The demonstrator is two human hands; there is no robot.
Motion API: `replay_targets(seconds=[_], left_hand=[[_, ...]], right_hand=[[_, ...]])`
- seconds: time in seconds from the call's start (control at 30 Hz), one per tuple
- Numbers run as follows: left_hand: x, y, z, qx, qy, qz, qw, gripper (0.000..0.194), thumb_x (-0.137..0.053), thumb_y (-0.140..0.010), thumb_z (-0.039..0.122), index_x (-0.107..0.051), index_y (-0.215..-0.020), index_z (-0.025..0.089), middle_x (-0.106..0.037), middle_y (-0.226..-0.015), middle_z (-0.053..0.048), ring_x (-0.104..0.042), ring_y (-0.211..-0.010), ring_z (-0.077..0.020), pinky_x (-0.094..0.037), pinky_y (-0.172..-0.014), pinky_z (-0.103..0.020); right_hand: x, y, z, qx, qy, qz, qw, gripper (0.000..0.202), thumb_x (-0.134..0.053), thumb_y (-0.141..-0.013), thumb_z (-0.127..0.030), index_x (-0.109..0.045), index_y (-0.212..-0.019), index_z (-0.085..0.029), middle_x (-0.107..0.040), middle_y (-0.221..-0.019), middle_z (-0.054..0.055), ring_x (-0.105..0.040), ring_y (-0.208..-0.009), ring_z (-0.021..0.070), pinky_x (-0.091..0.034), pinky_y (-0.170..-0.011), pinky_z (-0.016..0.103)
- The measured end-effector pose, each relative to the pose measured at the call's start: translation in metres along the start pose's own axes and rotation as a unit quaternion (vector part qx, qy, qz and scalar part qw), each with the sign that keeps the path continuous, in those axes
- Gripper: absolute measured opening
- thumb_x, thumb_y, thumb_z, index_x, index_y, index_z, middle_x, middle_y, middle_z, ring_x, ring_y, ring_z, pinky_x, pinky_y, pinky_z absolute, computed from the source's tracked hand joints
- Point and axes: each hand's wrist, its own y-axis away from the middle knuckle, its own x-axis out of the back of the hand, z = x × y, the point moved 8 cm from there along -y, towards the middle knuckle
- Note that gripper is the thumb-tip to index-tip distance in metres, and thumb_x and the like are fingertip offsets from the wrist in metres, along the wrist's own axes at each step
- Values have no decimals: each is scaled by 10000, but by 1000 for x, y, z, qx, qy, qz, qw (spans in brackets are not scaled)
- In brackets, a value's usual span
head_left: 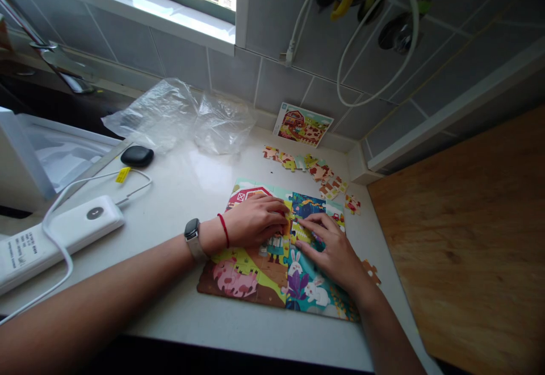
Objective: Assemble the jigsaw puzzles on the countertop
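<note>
A farm jigsaw puzzle (238,278) lies on the counter, its assembled left part showing a red barn, a figure and a pink pig. On the right, a teal picture board (315,292) with white rabbits shows. My left hand (255,220), with a watch and a red cord at the wrist, rests flat over the assembled part, fingers stretched toward the join. Between the thumb and fingers of my right hand (330,247) is a yellow-green puzzle piece (301,232), at the edge of the assembled part. The palm hides some of the board.
Loose puzzle pieces (319,171) lie in a curved row behind the board. A picture card (302,125) leans on the tiled wall. Clear plastic bags (170,113), a black case (137,155) and a white power bank (63,238) with cable sit left. A wooden board (468,227) stands right.
</note>
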Motion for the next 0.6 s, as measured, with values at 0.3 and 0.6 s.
replay_targets(seconds=[0.3,0.6], left_hand=[[2,0,-1,-5,20,15,1000,221,-549,-1056,249,-759,-1108,206,-737,-1296,-86,-670,-1232,-271,-512,-1063,-451],[3,0,-8,28,51,26,998,357,-513,-927,73,-661,-1236,175,-737,-1261,-115,-704,-1165,-249,-561,-1020,-422]], right_hand=[[0,-9,4,-11,23,53,998,307,-668,-983,-363,-770,-1257,-273,-668,-1238,108,-641,-1160,294,-536,-1048,479],[-1,-14,1,-8,62,61,996,327,-620,-1004,-366,-772,-1283,-288,-673,-1233,113,-624,-1152,300,-544,-1025,495]])
